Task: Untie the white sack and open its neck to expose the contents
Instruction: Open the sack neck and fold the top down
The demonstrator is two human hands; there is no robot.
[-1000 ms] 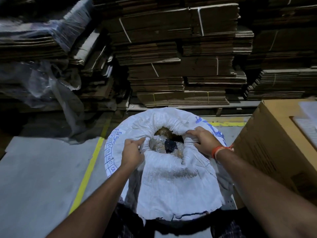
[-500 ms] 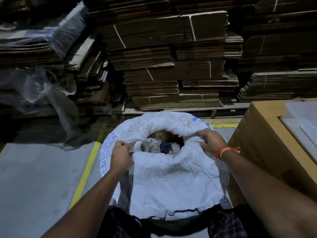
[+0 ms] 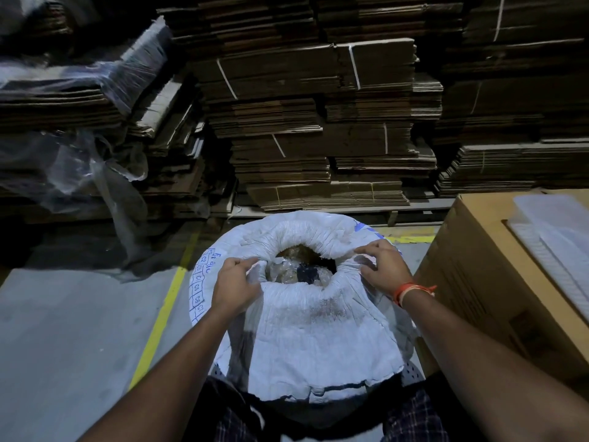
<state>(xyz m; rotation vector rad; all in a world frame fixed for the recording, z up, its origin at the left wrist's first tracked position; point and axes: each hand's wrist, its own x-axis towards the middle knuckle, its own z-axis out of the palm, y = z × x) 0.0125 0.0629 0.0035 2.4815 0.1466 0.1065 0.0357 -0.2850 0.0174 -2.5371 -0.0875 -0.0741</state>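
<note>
A white woven sack (image 3: 318,339) stands upright in front of me, its top rolled outward. The neck gapes in the middle, showing clear plastic-wrapped brownish contents (image 3: 288,272) and one dark item (image 3: 307,274). My left hand (image 3: 234,290) grips the left rim of the neck, fingers curled into the fabric. On the right rim, my right hand (image 3: 384,267) presses with fingers spread; an orange thread circles that wrist. The near flap of the sack hangs down toward my legs.
A large cardboard box (image 3: 497,282) stands tight against the sack's right side. Stacks of flattened cartons (image 3: 318,122) fill the wall behind. Loose plastic sheeting (image 3: 95,173) drapes at the left. A yellow floor line (image 3: 162,317) runs along the grey floor to the left.
Both hands have pulled the neck wider apart. The right hand's fingers have spread out on the rim. The camera has drifted slightly.
</note>
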